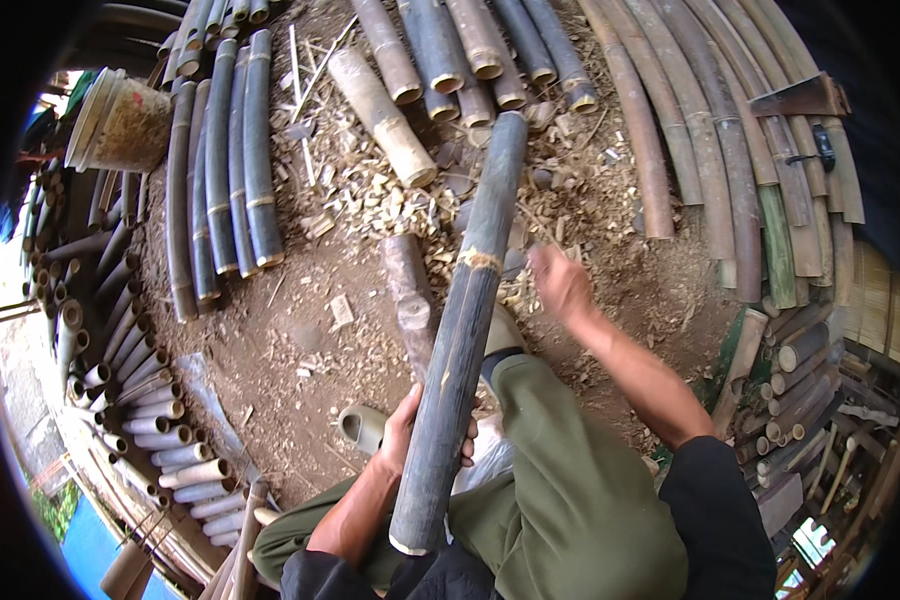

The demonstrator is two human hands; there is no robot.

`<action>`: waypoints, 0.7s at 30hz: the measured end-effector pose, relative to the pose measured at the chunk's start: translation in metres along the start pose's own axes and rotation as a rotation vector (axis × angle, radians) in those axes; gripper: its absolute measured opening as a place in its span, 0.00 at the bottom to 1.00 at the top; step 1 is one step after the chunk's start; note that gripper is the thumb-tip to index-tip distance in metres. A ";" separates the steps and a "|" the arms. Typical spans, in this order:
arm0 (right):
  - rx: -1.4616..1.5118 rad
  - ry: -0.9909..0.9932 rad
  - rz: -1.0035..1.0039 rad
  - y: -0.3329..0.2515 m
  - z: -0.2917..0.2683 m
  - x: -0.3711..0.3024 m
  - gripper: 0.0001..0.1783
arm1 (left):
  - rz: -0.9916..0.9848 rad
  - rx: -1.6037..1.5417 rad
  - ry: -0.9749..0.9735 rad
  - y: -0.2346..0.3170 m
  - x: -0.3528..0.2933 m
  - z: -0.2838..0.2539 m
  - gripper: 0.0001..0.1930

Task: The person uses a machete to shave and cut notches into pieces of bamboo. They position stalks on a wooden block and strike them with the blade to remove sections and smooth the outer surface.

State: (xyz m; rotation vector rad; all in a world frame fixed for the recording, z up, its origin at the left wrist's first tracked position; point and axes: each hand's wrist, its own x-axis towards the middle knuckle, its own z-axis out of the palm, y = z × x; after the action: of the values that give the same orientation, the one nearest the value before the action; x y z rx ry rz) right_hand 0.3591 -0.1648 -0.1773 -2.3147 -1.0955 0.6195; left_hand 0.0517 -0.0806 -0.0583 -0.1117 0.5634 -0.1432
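Note:
A long dark bamboo pole (455, 330) slants up from my lap toward the far side, with a pale ring at its joint. My left hand (405, 430) is wrapped round its lower half, and fingertips show on the pole's right side. To the right of the pole, apart from it, my right hand (560, 283) is closed in a slightly blurred fist. What it holds, if anything, I cannot make out. Below the pole a scarred wooden block (408, 290) lies on the ground, and pale wood chips (400, 205) are strewn beyond it.
Dark bamboo lengths (220, 170) lie at the far left, more bamboo poles (685, 120) at the right. On those rests a wedge-shaped blade (800, 98). A dirty white bucket (120, 122) stands at the left, above stacked bamboo pieces (160, 430). A sandal (365, 428) shows by my left forearm.

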 end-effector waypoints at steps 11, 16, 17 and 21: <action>0.043 0.221 0.140 0.014 -0.014 -0.078 0.39 | 0.022 0.695 0.271 0.026 -0.028 0.032 0.43; 1.110 -0.502 -0.031 -0.045 -0.021 -0.087 0.37 | 0.272 1.120 0.247 0.043 -0.017 0.058 0.51; 1.174 -0.690 -0.077 -0.059 -0.029 -0.079 0.41 | 0.340 1.153 0.232 0.047 -0.006 0.070 0.52; 1.127 -0.898 -0.189 -0.108 -0.032 -0.064 0.58 | 0.851 1.279 0.246 0.082 0.075 0.098 0.54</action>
State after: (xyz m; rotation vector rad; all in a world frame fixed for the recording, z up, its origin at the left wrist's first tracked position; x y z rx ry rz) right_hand 0.2799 -0.1643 -0.0752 -0.9229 -0.8779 1.7196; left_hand 0.1754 -0.0053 -0.0270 1.3914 0.6309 0.3341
